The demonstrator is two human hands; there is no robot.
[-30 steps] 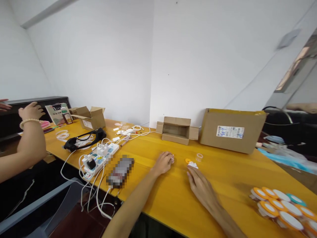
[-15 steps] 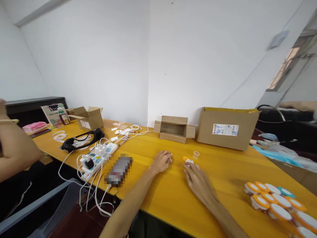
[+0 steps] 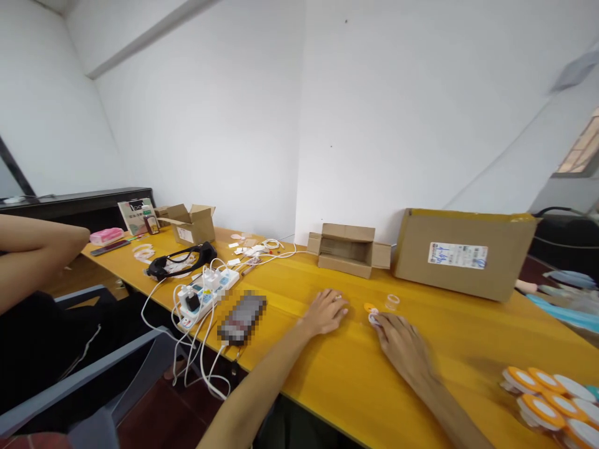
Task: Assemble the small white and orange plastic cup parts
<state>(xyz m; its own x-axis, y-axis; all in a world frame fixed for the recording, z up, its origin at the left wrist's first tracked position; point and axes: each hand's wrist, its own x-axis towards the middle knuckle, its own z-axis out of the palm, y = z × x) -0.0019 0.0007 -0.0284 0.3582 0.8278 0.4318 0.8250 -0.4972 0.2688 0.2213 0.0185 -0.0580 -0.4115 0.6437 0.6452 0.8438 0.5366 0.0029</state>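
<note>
My left hand rests over the yellow table with its fingers curled in. A small whitish bit shows at its fingertips, too small to name. To its right, my right hand has its thumb and fingertips on a small white round piece lying at the table surface. Just beyond that piece is an orange disc, partly beside the fingertips. A clear plastic ring stands a little farther back, apart from both hands.
Several orange-and-white lidded round containers are grouped at the right. An opened small carton and a large labelled box stand by the wall. Left are a pixelated phone, power strip, black headset and another person's arm.
The view has swung left, so things appear farther right. My left fingers have shifted around the small bit, which shows less. My right fingers have come onto the white round piece.
</note>
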